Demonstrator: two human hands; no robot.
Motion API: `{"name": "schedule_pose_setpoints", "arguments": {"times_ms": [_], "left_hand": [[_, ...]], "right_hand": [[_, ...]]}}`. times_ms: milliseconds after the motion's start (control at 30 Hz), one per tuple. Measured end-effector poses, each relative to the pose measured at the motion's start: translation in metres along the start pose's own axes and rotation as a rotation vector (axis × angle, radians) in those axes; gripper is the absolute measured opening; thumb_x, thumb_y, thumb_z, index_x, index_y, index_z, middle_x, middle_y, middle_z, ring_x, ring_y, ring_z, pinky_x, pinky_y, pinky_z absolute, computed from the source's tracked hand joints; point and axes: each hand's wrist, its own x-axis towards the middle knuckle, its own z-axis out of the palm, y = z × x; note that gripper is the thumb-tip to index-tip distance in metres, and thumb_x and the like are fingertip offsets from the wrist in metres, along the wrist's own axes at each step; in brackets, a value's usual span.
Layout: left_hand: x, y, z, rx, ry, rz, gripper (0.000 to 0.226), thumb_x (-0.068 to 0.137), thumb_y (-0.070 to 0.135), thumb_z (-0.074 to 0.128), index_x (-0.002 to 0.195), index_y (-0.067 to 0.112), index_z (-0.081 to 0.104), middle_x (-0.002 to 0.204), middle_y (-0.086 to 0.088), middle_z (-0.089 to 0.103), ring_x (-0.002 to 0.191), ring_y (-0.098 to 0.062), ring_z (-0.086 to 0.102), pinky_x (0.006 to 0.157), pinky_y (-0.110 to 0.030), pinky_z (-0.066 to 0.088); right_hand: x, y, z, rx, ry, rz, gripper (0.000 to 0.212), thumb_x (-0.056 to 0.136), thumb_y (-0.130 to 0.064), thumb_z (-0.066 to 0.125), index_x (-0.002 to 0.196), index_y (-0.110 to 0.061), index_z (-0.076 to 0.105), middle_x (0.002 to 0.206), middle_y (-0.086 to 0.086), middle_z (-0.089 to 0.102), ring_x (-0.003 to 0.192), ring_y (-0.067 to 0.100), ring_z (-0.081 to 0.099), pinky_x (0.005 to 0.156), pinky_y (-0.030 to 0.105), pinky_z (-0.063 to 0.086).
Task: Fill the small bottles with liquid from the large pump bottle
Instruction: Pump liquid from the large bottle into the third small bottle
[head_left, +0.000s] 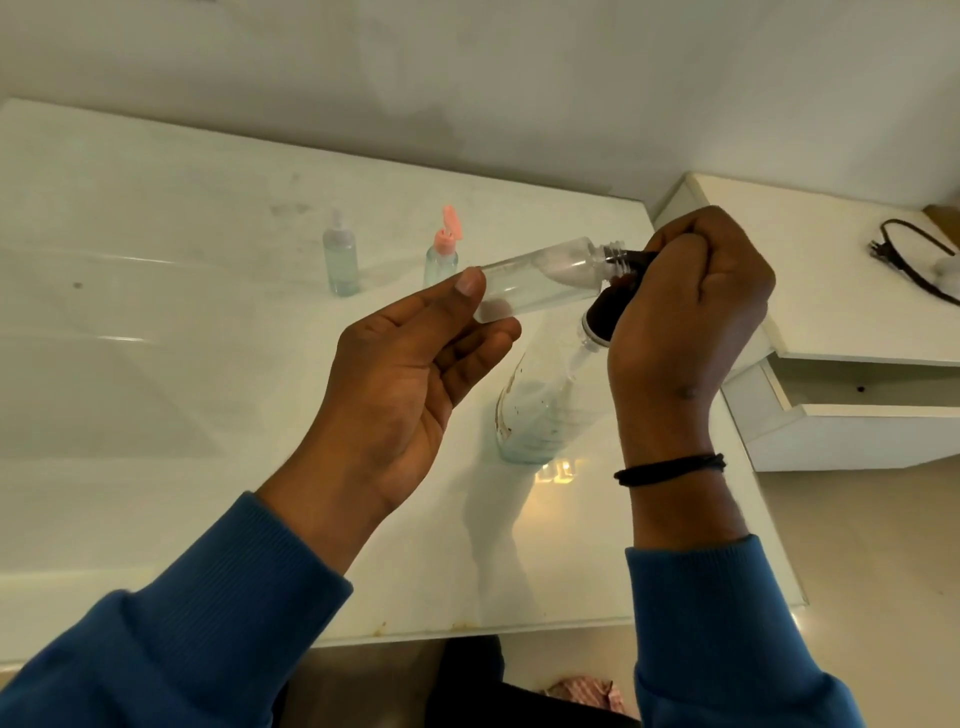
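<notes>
White countertop (156, 218) fills the frame. At centre my left hand (410, 364) pinches a clear small bottle (540, 280) by its base, tilted, neck against the dark nozzle. My right hand (691, 312) curls over the pump head of the large pump bottle (545, 410) standing below. I judge filling underway; next, press steadily, keeping neck aligned. Two more small bottles (340, 254) wait upper left.

one head-worn wide-angle view looks forward and steeply down, close over the white counter (208, 208), with the wall at the top edge and floor along the bottom.
</notes>
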Motion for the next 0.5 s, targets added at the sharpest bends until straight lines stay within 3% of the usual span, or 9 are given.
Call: {"name": "schedule_pose_setpoints", "arguments": {"times_ms": [100,300,500], "left_hand": [[0.0001,-0.0007,-0.0012,0.005,0.009,0.006,0.031,0.076,0.022,0.073,0.102,0.006,0.074,0.091,-0.010,0.077,0.083,-0.020,0.076,0.072,-0.022,0.060],[-0.0001,-0.0005,-0.0008,-0.003,-0.003,-0.002,0.033,0.077,0.021,0.072,0.105,0.004,0.074,0.095,-0.012,0.077,0.084,-0.021,0.076,0.072,-0.023,0.060],[0.0006,-0.0022,-0.0015,-0.001,0.002,0.000,0.033,0.075,0.022,0.072,0.104,0.005,0.074,0.094,-0.011,0.077,0.083,-0.020,0.075,0.071,-0.022,0.060]], "right_hand": [[-0.0048,-0.0007,0.0024,0.069,-0.006,0.008,0.029,0.086,0.007,0.032,0.065,-0.009,0.045,0.053,-0.011,0.036,0.044,0.003,0.036,0.045,0.015,0.031],[0.0009,-0.0017,0.0014,0.039,-0.015,0.020,0.026,0.082,0.002,0.035,0.064,-0.010,0.048,0.053,-0.011,0.041,0.048,0.004,0.038,0.049,0.018,0.034],[-0.0055,-0.0067,0.0029,0.158,-0.019,0.094,0.031,0.085,0.014,0.031,0.066,-0.006,0.046,0.054,-0.005,0.036,0.041,0.002,0.037,0.042,0.012,0.030]]}}
